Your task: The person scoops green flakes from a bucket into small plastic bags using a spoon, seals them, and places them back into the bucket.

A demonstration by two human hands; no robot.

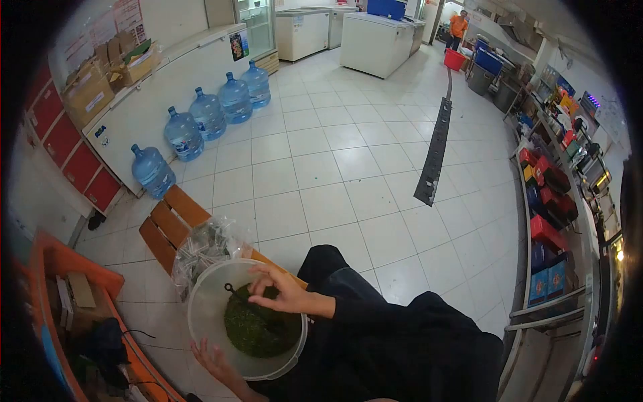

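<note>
A whitish plastic bucket (202, 305) stands in front of me with a chopped-looking green mass (258, 335) in its bottom. My right hand (284, 293) is over the bucket, its fingers curved and thumb apart from them, with nothing visible between them. Just beside its fingertips, a black handle with a ring end (230, 287) sticks up against the bucket's inner side; its lower part is hidden. At the near left rim, my left hand (218, 365) has its fingers spread and holds nothing. A clear plastic bag with pale sticks (204, 251) lies behind the bucket on a slatted wooden bench (171, 221).
Several blue water jugs (207, 114) line the left wall beside a long white freezer (174, 74). An orange crate (57, 261) is at near left. A loaded shelf (549, 201) runs along the right. A black strip (435, 151) appears over the tiles; a person (458, 28) stands far off.
</note>
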